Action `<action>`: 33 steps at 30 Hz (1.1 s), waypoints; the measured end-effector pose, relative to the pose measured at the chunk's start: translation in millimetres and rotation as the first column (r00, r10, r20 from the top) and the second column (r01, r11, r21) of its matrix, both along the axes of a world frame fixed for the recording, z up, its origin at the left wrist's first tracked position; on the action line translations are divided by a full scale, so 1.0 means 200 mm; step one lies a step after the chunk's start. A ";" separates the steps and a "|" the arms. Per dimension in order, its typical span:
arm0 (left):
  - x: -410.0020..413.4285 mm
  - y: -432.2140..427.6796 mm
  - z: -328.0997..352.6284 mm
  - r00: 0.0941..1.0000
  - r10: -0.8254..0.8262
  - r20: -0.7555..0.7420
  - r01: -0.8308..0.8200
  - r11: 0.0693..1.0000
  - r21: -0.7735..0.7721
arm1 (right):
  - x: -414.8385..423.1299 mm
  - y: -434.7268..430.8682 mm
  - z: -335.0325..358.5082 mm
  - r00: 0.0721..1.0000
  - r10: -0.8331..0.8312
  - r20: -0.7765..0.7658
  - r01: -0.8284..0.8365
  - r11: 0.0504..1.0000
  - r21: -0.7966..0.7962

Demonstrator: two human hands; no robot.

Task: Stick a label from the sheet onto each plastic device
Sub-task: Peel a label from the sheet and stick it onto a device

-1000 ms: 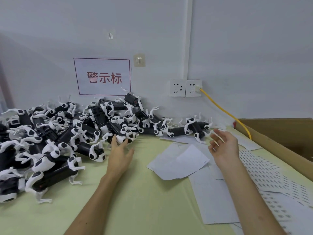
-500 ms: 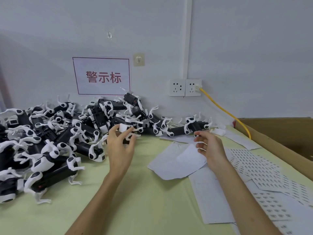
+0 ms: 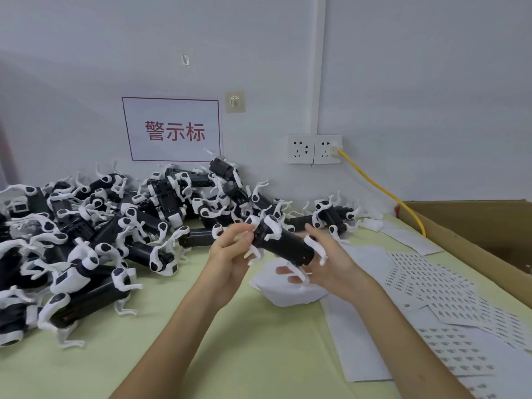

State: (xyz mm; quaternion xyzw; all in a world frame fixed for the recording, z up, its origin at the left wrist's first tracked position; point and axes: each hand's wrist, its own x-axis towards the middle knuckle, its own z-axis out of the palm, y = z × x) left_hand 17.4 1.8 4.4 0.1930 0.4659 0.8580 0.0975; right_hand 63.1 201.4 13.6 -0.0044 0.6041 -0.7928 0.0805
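A black plastic device (image 3: 283, 246) with white legs is held above the table between both hands. My left hand (image 3: 230, 254) grips its left end with curled fingers. My right hand (image 3: 325, 263) cups its right end from below, fingers curled round the body and legs. A big pile of the same black-and-white devices (image 3: 100, 231) covers the left and back of the table. Label sheets (image 3: 437, 286) with rows of small labels lie on the right side of the table.
Blank white backing papers (image 3: 354, 335) lie under and right of my hands. A cardboard box (image 3: 475, 226) stands at the right edge. A yellow cable (image 3: 383, 191) runs from the wall socket (image 3: 313, 149) down behind the box. The table has a pale green top (image 3: 230, 355).
My left hand has lifted one device out of the pile and brought it toward the middle. My right hand has left the sheets and taken hold of the device's other end.
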 end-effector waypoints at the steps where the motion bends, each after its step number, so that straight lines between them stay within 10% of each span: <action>1: 0.00 0.00 -0.01 1.000 -0.009 0.007 0.009 1.000 -0.001 | 0.01 -0.01 0.00 0.996 0.086 -0.003 -0.086 0.996 0.007; 6: -0.07 -0.04 -0.02 0.999 0.034 0.016 -0.033 0.999 -0.011 | 0.01 -0.04 0.00 0.980 0.180 -0.080 -0.177 0.983 0.037; 14: -0.08 0.00 -0.05 0.986 0.165 0.026 -0.160 0.977 -0.141 | -0.03 -0.06 -0.02 0.984 -0.170 -0.051 0.156 0.967 -0.202; 33: -0.03 0.04 -0.07 0.980 -0.045 -0.195 -0.042 0.906 -0.422 | -0.03 -0.17 -0.04 0.928 -0.227 -0.295 0.262 0.961 0.085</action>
